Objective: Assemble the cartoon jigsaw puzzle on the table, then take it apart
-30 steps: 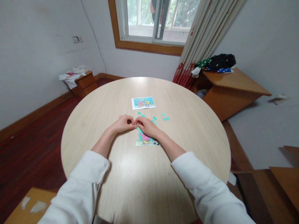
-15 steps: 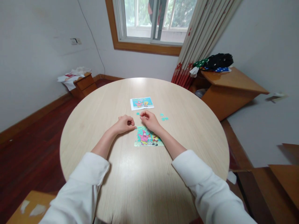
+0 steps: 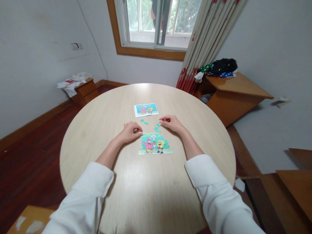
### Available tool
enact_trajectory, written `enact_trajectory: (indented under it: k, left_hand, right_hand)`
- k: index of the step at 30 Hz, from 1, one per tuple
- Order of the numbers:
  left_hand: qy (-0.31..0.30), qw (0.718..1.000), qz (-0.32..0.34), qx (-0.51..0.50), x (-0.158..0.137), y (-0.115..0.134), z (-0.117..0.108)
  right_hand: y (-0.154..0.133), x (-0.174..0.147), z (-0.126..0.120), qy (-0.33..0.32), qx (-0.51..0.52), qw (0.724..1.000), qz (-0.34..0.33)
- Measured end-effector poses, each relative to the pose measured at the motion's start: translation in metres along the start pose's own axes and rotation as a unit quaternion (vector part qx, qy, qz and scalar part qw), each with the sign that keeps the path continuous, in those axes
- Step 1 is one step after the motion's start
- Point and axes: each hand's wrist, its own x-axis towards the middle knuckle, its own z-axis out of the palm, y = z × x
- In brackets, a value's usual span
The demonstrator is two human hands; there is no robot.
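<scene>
My left hand (image 3: 131,131) rests on the table (image 3: 151,191), fingers curled loosely in, the fingertips just at the puzzle's (image 3: 155,144) upper left corner; I can't tell whether it pinches anything. My right hand (image 3: 171,122) lies farther out and to the right, fingers bent down over the loose pieces there, thumb and forefinger close together; whether a piece sits between them is too small to make out.

The puzzle lies flat between my forearms, one partly built rectangle with cartoon figures on a teal ground: a pink one at left, a pale one in the middle, a yellow one at right. Its upper right part looks unfilled. No writing on it can be read.

Beyond the puzzle, loose pieces (image 3: 144,122) in teal lie on the bare wood: two or three together left of centre, a few more (image 3: 157,128) just by my right hand. An exact count is beyond me.

Farther out is one picture card (image 3: 146,109) with a white border, showing the same cartoon scene; its lettering is too small to read.

Both sleeves are white. A curtain (image 3: 202,45) hangs by the window (image 3: 156,22), and a cabinet (image 3: 234,97) carries bundled cloth.
</scene>
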Motion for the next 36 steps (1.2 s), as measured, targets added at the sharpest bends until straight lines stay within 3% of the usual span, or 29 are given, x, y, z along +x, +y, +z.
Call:
enact_trajectory:
  k: [4, 8, 10, 16, 21, 27, 32, 36]
  left_hand:
    - [0.044, 0.998, 0.000, 0.049, 0.000, -0.004, -0.001]
    - [0.141, 0.987, -0.043, 0.061, 0.003, -0.014, -0.004]
    - [0.174, 0.981, -0.068, 0.047, 0.004, -0.017, -0.005]
    - [0.206, 0.974, -0.098, 0.002, 0.004, -0.017, -0.008]
    - [0.203, 0.974, -0.102, -0.003, 0.004, -0.016, -0.007]
    - [0.207, 0.973, -0.103, 0.003, 0.004, -0.017, -0.007]
    - [0.210, 0.972, -0.109, 0.000, 0.004, -0.017, -0.007]
    - [0.210, 0.971, -0.116, -0.002, 0.004, -0.015, -0.007]
  right_hand:
    - [0.004, 0.004, -0.008, 0.056, 0.067, 0.996, 0.024]
    - [0.010, 0.005, -0.022, 0.133, 0.088, 0.987, 0.034]
    - [0.010, 0.003, -0.024, 0.112, 0.070, 0.990, 0.038]
    - [0.005, -0.003, -0.007, -0.046, -0.051, 0.998, -0.014]
    - [0.005, 0.000, 0.003, -0.047, -0.155, 0.987, -0.017]
    - [-0.003, 0.000, 0.006, -0.055, -0.186, 0.981, -0.003]
    - [-0.011, -0.002, 0.006, -0.062, -0.187, 0.980, 0.003]
    - [-0.014, -0.002, 0.005, -0.076, -0.125, 0.989, 0.013]
